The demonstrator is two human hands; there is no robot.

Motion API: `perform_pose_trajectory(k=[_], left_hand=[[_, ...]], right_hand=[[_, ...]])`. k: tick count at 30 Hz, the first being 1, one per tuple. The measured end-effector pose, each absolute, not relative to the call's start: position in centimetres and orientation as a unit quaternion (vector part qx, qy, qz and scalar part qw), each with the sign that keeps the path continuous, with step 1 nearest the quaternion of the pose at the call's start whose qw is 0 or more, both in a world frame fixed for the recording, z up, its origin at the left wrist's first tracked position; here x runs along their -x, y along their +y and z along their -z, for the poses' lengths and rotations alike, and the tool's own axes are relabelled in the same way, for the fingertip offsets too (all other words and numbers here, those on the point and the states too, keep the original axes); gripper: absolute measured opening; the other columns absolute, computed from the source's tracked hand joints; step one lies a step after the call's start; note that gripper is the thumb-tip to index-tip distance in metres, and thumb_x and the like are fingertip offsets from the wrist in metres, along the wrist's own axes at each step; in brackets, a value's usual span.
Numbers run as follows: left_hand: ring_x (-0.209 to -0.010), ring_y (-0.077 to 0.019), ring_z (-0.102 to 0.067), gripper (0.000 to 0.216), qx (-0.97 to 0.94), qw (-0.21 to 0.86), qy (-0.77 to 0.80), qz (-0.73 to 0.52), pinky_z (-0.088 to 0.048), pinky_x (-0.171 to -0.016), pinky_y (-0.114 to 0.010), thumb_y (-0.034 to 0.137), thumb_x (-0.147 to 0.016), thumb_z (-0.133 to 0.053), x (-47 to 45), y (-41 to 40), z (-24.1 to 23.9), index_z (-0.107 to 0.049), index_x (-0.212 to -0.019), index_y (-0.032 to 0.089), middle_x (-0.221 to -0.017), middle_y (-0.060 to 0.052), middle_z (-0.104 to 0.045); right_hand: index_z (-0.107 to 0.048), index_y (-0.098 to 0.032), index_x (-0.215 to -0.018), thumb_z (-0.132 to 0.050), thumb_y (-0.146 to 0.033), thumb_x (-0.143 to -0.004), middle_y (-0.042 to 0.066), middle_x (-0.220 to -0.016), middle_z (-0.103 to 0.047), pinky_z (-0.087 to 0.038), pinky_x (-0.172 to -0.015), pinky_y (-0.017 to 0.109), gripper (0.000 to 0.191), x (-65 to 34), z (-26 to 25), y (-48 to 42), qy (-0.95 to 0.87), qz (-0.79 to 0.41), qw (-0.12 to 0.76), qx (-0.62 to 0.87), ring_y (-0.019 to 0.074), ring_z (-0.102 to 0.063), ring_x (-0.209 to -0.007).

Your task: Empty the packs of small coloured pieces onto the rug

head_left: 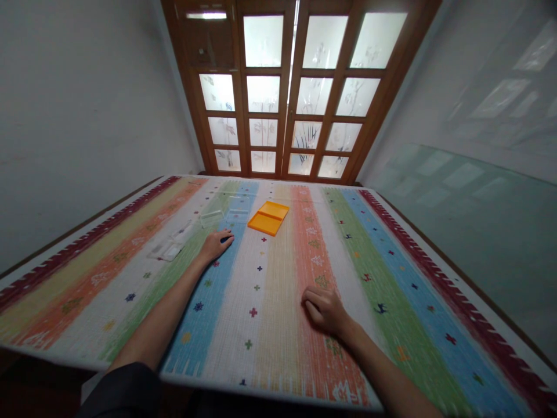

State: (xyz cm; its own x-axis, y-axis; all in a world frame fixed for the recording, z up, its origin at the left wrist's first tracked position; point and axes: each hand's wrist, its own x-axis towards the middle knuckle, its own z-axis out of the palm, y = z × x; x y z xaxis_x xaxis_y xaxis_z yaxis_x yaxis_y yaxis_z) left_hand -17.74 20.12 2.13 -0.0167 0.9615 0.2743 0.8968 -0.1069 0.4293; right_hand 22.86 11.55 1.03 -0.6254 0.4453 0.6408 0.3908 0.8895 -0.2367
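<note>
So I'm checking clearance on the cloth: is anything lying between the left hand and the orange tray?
Nothing visible does. The left hand rests on the striped cloth, and only bare cloth separates it from the orange tray. The clear plastic pieces lie off to its left.

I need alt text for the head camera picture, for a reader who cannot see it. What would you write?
Two bare hands rest on a table covered by a striped, multicoloured woven cloth: the left hand reaches forward onto a small dark object, the right hand lies loosely curled nearer the viewer. Beyond lie an open flat orange plastic case, clear plastic boxes, and wooden frosted-glass doors.
</note>
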Motion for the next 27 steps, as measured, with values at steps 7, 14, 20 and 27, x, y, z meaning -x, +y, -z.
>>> perform_pose_trajectory(k=[7,14,20,27], left_hand=[[-0.133,-0.0296,-0.060,0.035,-0.671,0.031,0.686,-0.281,-0.039,-0.120,-0.051,0.036,-0.089,-0.056,17.65,19.33,-2.18,-0.074,-0.116,0.023,-0.130,-0.008,-0.073],[-0.142,-0.0356,-0.050,0.042,-0.679,0.046,0.684,-0.260,-0.029,-0.122,-0.060,0.043,-0.089,-0.061,17.46,19.79,-1.64,-0.071,-0.123,0.021,-0.143,-0.014,-0.064],[-0.133,-0.0291,-0.061,0.037,-0.692,0.055,0.669,-0.265,-0.041,-0.119,-0.048,0.039,-0.093,-0.052,17.81,20.02,-1.48,-0.076,-0.113,0.020,-0.133,-0.011,-0.071],[-0.135,-0.0298,-0.059,0.041,-0.696,0.058,0.664,-0.268,-0.043,-0.117,-0.048,0.044,-0.092,-0.056,17.75,19.53,-1.78,-0.072,-0.122,0.020,-0.136,-0.011,-0.069]], right_hand=[[-0.057,-0.019,-0.070,-0.042,-0.006,-0.088,0.002,-0.064,-0.056,-0.034,-0.057,0.026,0.027,-22.98,-0.88,11.59,-0.903,-0.042,0.356,0.236,0.0131,-0.049,-0.057],[-0.059,-0.019,-0.071,-0.043,-0.006,-0.088,0.002,-0.065,-0.058,-0.034,-0.056,0.026,0.027,-22.95,-1.06,11.59,-0.904,-0.036,0.354,0.237,0.0135,-0.050,-0.058],[-0.058,-0.019,-0.071,-0.042,-0.006,-0.089,0.003,-0.066,-0.058,-0.035,-0.058,0.026,0.027,-22.98,-0.94,11.58,-0.905,-0.043,0.350,0.237,0.0136,-0.052,-0.060],[-0.058,-0.019,-0.071,-0.043,-0.006,-0.088,0.002,-0.066,-0.057,-0.034,-0.058,0.026,0.027,-22.98,-0.81,11.63,-0.904,-0.041,0.350,0.242,0.0137,-0.051,-0.060]])
